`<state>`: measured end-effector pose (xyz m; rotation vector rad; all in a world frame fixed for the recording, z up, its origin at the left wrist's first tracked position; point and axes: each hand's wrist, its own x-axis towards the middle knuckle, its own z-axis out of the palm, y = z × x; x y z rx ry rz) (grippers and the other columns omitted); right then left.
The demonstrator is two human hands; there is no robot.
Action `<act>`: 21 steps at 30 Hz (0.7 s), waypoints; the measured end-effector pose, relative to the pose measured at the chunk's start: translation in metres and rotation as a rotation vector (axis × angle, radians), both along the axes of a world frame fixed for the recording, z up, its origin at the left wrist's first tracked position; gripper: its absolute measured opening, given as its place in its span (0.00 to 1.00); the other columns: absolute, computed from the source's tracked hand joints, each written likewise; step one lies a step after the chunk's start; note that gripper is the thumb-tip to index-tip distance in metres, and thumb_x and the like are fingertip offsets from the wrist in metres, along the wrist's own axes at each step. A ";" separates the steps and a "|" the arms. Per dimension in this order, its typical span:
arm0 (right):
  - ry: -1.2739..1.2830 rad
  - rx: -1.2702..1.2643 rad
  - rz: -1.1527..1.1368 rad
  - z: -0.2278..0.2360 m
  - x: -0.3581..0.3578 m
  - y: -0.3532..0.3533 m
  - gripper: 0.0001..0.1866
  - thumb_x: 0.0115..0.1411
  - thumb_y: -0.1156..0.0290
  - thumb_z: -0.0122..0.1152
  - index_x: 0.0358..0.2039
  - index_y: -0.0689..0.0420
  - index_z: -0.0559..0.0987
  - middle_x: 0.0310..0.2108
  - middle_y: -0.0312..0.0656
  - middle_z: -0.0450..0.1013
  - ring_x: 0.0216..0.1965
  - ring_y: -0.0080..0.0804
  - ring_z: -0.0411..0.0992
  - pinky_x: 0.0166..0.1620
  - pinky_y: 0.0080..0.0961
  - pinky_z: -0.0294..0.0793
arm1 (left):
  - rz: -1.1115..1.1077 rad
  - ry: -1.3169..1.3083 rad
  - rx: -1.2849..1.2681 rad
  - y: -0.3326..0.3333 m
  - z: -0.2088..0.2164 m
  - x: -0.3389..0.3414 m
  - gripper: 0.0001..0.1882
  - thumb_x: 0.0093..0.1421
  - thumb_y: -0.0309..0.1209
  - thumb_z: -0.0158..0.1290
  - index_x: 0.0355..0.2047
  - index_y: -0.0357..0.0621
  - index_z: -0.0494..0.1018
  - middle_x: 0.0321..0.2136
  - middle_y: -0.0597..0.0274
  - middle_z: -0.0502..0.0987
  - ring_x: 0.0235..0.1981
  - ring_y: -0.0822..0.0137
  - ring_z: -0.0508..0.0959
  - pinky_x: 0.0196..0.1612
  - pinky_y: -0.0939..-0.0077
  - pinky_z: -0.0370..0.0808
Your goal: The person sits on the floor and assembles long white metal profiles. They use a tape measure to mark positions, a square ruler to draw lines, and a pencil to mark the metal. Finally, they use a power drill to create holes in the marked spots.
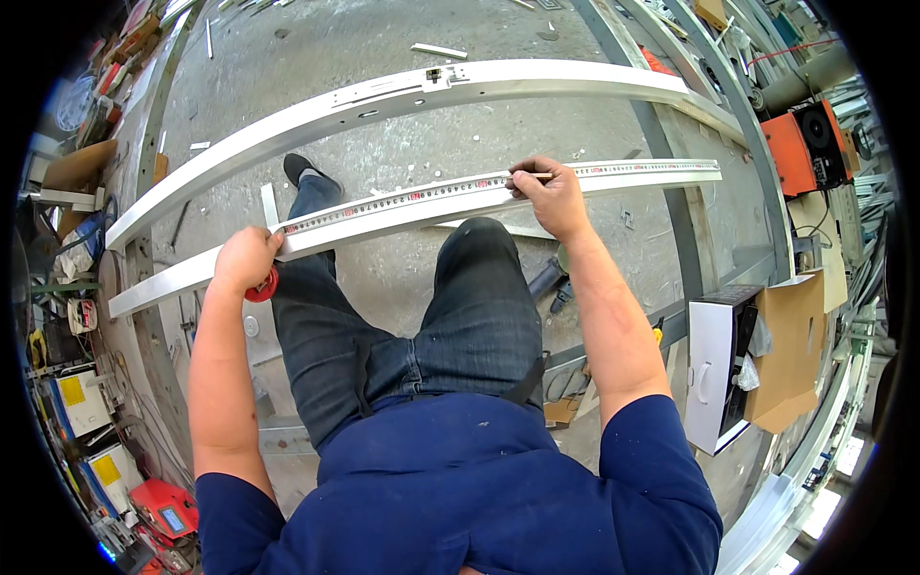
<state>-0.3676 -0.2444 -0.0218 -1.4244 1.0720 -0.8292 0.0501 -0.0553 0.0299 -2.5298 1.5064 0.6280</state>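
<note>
My left hand (246, 257) is closed around a tape measure, whose red case (262, 287) shows below my fingers. Its pale blade (412, 198) runs out to the right along the top of a white metal profile (192, 277), reaching that bar's right end. Over the blade, right of the middle, my right hand (556, 198) pinches a thin pencil-like stick (542, 176). The stick's tip is close to the tape's edge; whether it touches cannot be told. Farther off lies a second white profile (556, 79) with slots and a small dark metal fitting (434, 76).
Both bars span two grey steel beams, the right one (692, 235) and the left one (144, 278). An orange machine (792, 153) and an open cardboard box (788, 350) stand at right. Lower left is a red device (165, 508). Offcuts (439, 51) litter the floor.
</note>
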 end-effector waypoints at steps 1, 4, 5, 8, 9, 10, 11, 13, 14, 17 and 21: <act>-0.002 -0.006 0.007 -0.001 0.004 0.002 0.11 0.60 0.73 0.62 0.40 0.66 0.82 0.30 0.42 0.82 0.32 0.23 0.78 0.39 0.21 0.76 | 0.001 -0.002 0.003 0.000 0.000 0.000 0.23 0.68 0.45 0.50 0.32 0.37 0.83 0.29 0.39 0.81 0.36 0.40 0.82 0.44 0.51 0.76; 0.118 -0.084 0.006 0.000 0.007 0.005 0.08 0.59 0.72 0.63 0.35 0.63 0.83 0.28 0.41 0.82 0.31 0.22 0.77 0.38 0.23 0.76 | 0.024 0.001 0.008 0.000 0.002 -0.003 0.23 0.68 0.45 0.49 0.32 0.37 0.83 0.29 0.39 0.81 0.36 0.40 0.82 0.44 0.51 0.76; 0.160 -0.105 0.017 0.000 0.007 0.005 0.07 0.58 0.72 0.63 0.34 0.63 0.83 0.28 0.41 0.82 0.30 0.22 0.77 0.37 0.23 0.76 | 0.022 0.005 0.004 -0.001 0.003 -0.004 0.23 0.68 0.45 0.49 0.32 0.37 0.83 0.30 0.39 0.81 0.37 0.40 0.82 0.45 0.51 0.76; 0.291 -0.184 0.026 0.008 0.010 0.007 0.07 0.57 0.72 0.64 0.32 0.62 0.83 0.26 0.41 0.81 0.28 0.23 0.77 0.35 0.24 0.76 | 0.018 0.009 0.001 0.000 0.005 -0.005 0.23 0.68 0.45 0.49 0.32 0.38 0.83 0.30 0.39 0.82 0.37 0.40 0.82 0.45 0.51 0.77; 0.298 -0.202 0.026 0.008 0.012 0.008 0.07 0.56 0.72 0.64 0.32 0.62 0.83 0.25 0.42 0.81 0.28 0.23 0.77 0.35 0.25 0.76 | 0.017 0.008 0.004 0.000 0.005 -0.004 0.23 0.69 0.46 0.49 0.32 0.38 0.83 0.30 0.39 0.82 0.37 0.40 0.82 0.45 0.52 0.77; 0.307 -0.220 0.024 0.008 0.013 0.008 0.06 0.56 0.72 0.65 0.31 0.62 0.83 0.25 0.42 0.81 0.27 0.24 0.77 0.34 0.25 0.76 | 0.013 0.010 0.006 -0.001 0.004 -0.003 0.23 0.69 0.46 0.49 0.32 0.38 0.83 0.30 0.40 0.82 0.37 0.40 0.82 0.45 0.52 0.77; 0.317 -0.239 0.021 0.009 0.013 0.008 0.06 0.56 0.72 0.65 0.30 0.62 0.83 0.25 0.43 0.80 0.27 0.24 0.77 0.34 0.25 0.76 | 0.008 0.003 0.007 -0.001 0.004 -0.003 0.23 0.69 0.46 0.49 0.32 0.38 0.83 0.30 0.40 0.82 0.37 0.40 0.82 0.45 0.52 0.77; 0.331 -0.253 0.024 0.009 0.014 0.009 0.06 0.56 0.72 0.65 0.30 0.62 0.83 0.24 0.43 0.80 0.26 0.25 0.77 0.34 0.25 0.76 | 0.000 -0.012 0.010 -0.001 0.003 -0.004 0.24 0.69 0.46 0.49 0.32 0.38 0.83 0.31 0.40 0.82 0.37 0.40 0.82 0.45 0.52 0.77; 0.337 -0.259 0.025 0.009 0.014 0.009 0.06 0.56 0.72 0.65 0.30 0.62 0.83 0.24 0.44 0.80 0.26 0.26 0.77 0.34 0.25 0.76 | 0.006 -0.006 0.010 -0.001 0.003 -0.004 0.24 0.69 0.46 0.49 0.32 0.38 0.83 0.31 0.40 0.82 0.37 0.40 0.82 0.45 0.52 0.77; 0.364 -0.250 0.027 0.009 0.014 0.008 0.06 0.55 0.72 0.65 0.30 0.62 0.83 0.23 0.44 0.80 0.25 0.27 0.77 0.33 0.25 0.76 | 0.016 0.001 0.005 -0.001 0.004 -0.004 0.24 0.69 0.46 0.49 0.32 0.37 0.83 0.30 0.40 0.82 0.37 0.40 0.82 0.45 0.52 0.77; 0.375 -0.264 0.033 0.009 0.015 0.009 0.07 0.55 0.72 0.65 0.30 0.62 0.83 0.23 0.44 0.80 0.25 0.27 0.77 0.33 0.25 0.76 | 0.009 -0.007 0.002 -0.001 0.004 -0.005 0.24 0.69 0.46 0.49 0.32 0.37 0.83 0.30 0.40 0.82 0.37 0.40 0.82 0.45 0.52 0.77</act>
